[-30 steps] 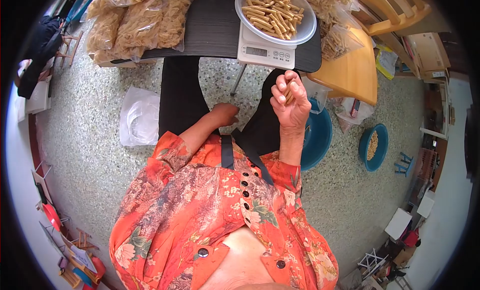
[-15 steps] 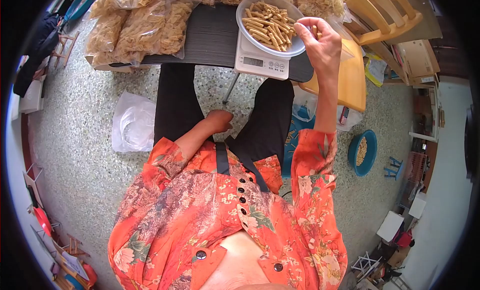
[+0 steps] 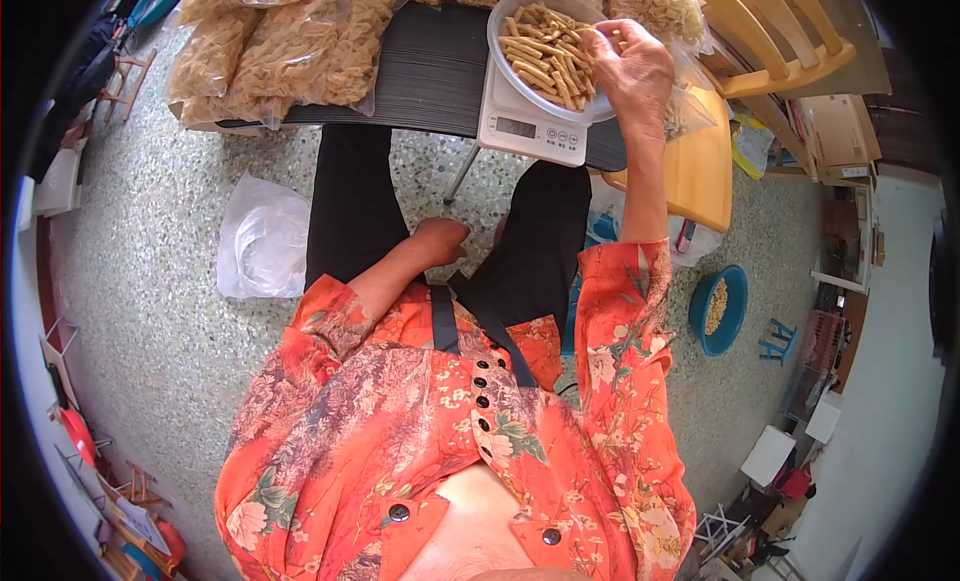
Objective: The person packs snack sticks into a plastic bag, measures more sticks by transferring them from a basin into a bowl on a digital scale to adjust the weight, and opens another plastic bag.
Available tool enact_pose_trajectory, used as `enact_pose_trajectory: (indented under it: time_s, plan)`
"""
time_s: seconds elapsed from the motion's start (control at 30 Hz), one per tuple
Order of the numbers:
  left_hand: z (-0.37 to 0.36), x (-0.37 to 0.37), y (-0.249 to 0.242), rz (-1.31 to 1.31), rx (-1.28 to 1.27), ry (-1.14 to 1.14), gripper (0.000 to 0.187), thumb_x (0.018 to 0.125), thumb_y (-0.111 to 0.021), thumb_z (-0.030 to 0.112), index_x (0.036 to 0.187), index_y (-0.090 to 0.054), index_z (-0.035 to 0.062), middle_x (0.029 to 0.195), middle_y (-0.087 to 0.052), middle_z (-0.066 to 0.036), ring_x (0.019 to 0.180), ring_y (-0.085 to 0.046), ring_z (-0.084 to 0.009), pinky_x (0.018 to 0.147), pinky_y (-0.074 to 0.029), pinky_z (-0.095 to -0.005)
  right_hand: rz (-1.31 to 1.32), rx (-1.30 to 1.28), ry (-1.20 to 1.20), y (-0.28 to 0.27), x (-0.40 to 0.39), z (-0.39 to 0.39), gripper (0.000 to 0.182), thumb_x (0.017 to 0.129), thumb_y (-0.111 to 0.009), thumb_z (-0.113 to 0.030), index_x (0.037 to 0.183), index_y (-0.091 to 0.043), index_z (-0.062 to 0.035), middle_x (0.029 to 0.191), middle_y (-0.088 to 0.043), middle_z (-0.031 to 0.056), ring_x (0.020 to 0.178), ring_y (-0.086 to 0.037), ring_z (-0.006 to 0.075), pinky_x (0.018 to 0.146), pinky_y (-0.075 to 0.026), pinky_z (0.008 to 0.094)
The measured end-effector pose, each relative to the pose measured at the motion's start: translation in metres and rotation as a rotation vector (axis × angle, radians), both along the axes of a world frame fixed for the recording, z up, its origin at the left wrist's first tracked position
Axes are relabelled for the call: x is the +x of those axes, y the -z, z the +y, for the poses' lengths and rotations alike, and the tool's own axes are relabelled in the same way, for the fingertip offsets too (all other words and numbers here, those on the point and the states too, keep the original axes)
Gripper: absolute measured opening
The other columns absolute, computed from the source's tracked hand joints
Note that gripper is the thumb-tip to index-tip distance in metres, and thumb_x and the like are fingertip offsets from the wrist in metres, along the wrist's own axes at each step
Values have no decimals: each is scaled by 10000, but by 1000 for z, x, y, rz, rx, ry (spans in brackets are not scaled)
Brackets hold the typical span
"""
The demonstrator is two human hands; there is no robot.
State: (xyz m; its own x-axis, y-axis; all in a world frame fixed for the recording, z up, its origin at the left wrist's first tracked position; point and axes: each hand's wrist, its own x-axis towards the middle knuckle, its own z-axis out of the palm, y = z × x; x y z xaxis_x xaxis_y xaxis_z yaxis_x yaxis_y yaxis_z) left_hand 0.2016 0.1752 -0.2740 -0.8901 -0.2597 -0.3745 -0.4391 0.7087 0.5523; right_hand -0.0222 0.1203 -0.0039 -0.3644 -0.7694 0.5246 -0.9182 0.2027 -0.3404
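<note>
The right hand (image 3: 637, 76) is at the upper right of centre in the frame, over the right side of a bowl (image 3: 600, 109). Its grip is curled inward, thumb close to the fingertips, with a little tan showing between the fingers: it appears to be closed around some sticks, though how many cannot be told. The rest of the sticks (image 3: 545, 56) lie in a loose heap in the bowl, top centre, pointing various ways. The bowl stands on a white scale (image 3: 530, 146), whose small display faces the lower edge of the frame; its digits are too blurred to read. The scale sits at the near edge of the dark tabletop (image 3: 430, 71).

The left hand (image 3: 438, 243) is near the middle of the frame, between the dark trouser legs, with the fingers bent under. Whether that grip holds anything cannot be told.

Clear bags (image 3: 300, 51) of tan, crinkled pieces are piled on the tabletop at upper left, and another bag (image 3: 655, 11) is at upper right, just beyond the right hand. A wooden chair (image 3: 695, 176) is at upper right. On the speckled floor (image 3: 160, 321), a plastic sheet (image 3: 262, 236) lies at centre left, while at centre right a teal basin (image 3: 738, 311) holds pale pieces, near a blue stool (image 3: 777, 341).
</note>
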Motion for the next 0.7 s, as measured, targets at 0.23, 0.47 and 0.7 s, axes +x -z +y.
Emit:
enact_pose_trajectory:
  time_s: [0.23, 0.47, 0.7]
  plan:
    - [-1, -1, 6, 3, 4, 3, 312, 789, -690, 333, 946, -661, 64, 915, -672, -161, 908, -651, -355, 752, -516, -465, -1028, -444, -270, -15, -1, 32, 137, 888, -656, -136, 934, -651, -8, 660, -593, 43, 505, -464, 36, 400, -311, 159]
    - [-1, 2, 11, 8, 1, 21, 316, 802, -680, 352, 940, -653, 69, 870, -660, -166, 878, -643, -372, 735, -504, -475, -1682, -541, -609, 13, 21, 86, 83, 895, -583, -79, 956, -582, -22, 907, -674, 147, 464, -393, 51, 390, -327, 189]
    - [-1, 3, 4, -38, 14, 15, 312, 768, -699, 318, 931, -674, 54, 932, -678, -168, 915, -656, -351, 764, -523, -464, -1861, -659, -585, 63, 56, 120, 37, 865, -541, -35, 900, -544, -23, 961, -634, 234, 443, -375, 59, 371, -322, 185]
